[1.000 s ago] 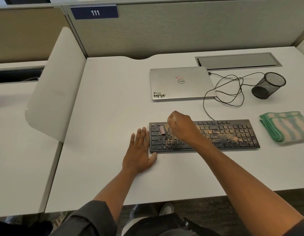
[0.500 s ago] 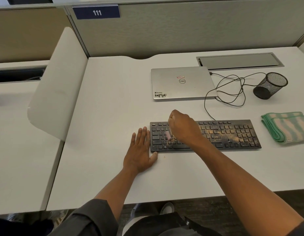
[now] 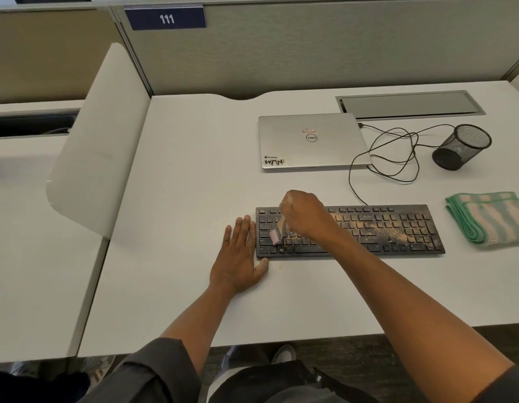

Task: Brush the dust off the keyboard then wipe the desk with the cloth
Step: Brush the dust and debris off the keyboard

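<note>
Black keyboard (image 3: 368, 231) flat on white bench (image 3: 194, 175), tan dust over its right half, small pink brush (image 3: 276, 234) on left keys, folded green-striped cloth (image 3: 490, 218) just right

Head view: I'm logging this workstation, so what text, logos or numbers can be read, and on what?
"111": blue sign on the partition.
"DELL", seen upside down: round logo on the laptop lid.
"WMN": sticker at the lid's corner; the line above it is unreadable.
Red-edged label and keyboard legends: too small.
</note>
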Demonstrator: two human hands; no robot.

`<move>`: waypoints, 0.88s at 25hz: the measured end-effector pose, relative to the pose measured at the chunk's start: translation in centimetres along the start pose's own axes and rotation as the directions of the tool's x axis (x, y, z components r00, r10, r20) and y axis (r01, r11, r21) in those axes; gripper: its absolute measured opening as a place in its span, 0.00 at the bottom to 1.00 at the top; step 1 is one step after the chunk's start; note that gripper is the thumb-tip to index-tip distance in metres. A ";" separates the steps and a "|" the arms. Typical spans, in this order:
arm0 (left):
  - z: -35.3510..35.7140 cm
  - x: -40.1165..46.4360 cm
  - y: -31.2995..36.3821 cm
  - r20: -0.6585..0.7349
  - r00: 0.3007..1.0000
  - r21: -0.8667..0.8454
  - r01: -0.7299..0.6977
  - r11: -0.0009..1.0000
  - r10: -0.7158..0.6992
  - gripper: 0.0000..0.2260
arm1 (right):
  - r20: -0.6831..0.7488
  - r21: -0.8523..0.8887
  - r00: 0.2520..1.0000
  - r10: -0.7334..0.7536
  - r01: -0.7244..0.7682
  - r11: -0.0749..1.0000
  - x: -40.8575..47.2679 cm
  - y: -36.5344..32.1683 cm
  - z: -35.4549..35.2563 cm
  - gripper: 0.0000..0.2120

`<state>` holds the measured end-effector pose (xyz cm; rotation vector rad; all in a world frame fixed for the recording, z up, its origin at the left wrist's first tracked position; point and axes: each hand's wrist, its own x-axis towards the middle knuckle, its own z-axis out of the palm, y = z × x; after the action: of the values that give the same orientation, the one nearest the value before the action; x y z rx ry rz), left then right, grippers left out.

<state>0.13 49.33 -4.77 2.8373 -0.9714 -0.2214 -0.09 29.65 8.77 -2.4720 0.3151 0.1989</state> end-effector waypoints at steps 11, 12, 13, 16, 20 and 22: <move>-0.1 0.0 0.0 0.006 1.000 0.011 0.000 1.000 0.000 0.40 | -0.092 0.010 0.996 -0.018 0.019 1.000 -0.8 1.1 -0.4 0.12; -0.1 0.0 0.0 0.011 1.000 0.015 0.000 1.000 -0.001 0.40 | -0.141 0.034 0.990 -0.017 0.022 0.999 -0.7 1.2 -0.6 0.12; -0.1 0.0 0.0 0.013 1.000 0.019 0.000 1.000 0.000 0.40 | -0.173 0.036 0.985 -0.019 0.026 0.999 -0.7 1.4 -0.8 0.11; -0.1 0.0 -0.1 0.010 1.000 0.017 0.001 1.000 -0.001 0.40 | -0.133 -0.058 0.991 -0.031 0.023 0.998 -1.0 1.9 -0.8 0.11; 0.1 0.0 -0.1 -0.005 1.000 -0.005 -0.003 1.000 0.003 0.40 | -0.050 -0.151 0.999 -0.007 0.000 0.989 -1.3 2.2 -0.7 0.13; 0.2 0.1 -0.1 -0.007 1.000 -0.005 -0.001 1.000 0.001 0.40 | -0.057 -0.123 0.998 -0.001 -0.006 0.992 -1.2 2.1 -1.0 0.13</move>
<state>0.19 49.35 -4.97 2.8311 -0.9697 -0.2127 -1.79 27.65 8.60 -2.6034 0.3393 0.1533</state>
